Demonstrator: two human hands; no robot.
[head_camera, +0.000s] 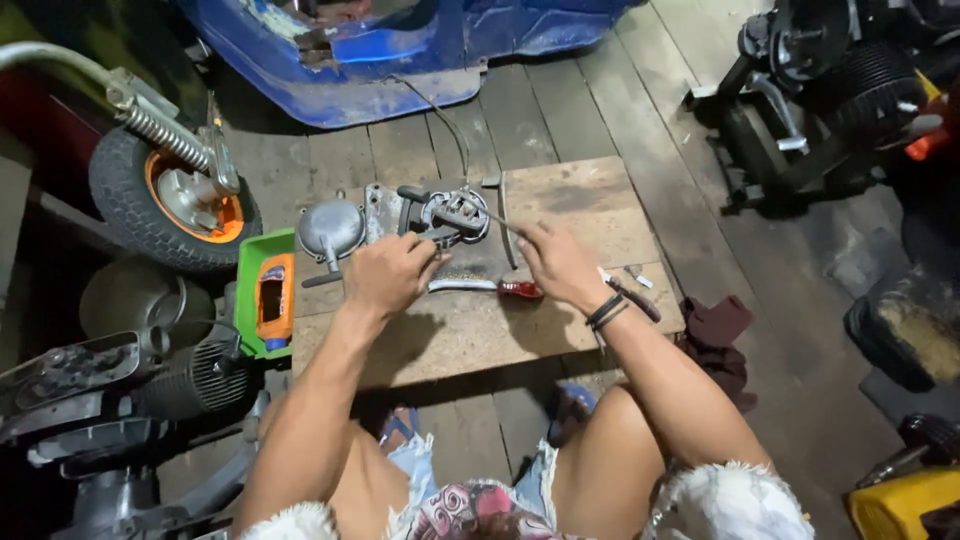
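A grey metal mechanism (452, 215) lies on a wooden board (560, 205) set on the plank floor (600, 90), toward the board's far edge, just in front of both hands. Its flat plate runs roughly left to right across the board, with a dark lever sticking up and left at its far side and a thin cable (450, 120) leading away from it toward the blue bodywork (400, 60).

The left hand (388, 275) comes in from the lower left with the forearm angled up toward the mechanism, the back of the hand facing the camera. Its fingers (425, 250) are curled together onto the near edge of the mechanism; what exactly they pinch cannot be told.

The right hand (557, 262) reaches in from the lower right, wrist bent, with dark bands around the wrist. Its fingers (525, 238) are pressed together around a thin rod (495, 217) whose long axis runs from the hand up and left into the mechanism.

A red-handled screwdriver (490, 287) lies on the board between the two hands, its long axis left to right, handle to the right. A round grey cover (330, 230) sits at the board's left edge, just beside the mechanism. A green tray (252, 290) lies to the left of the board, and a small wheel (170, 195) with an orange hub stands beyond it.
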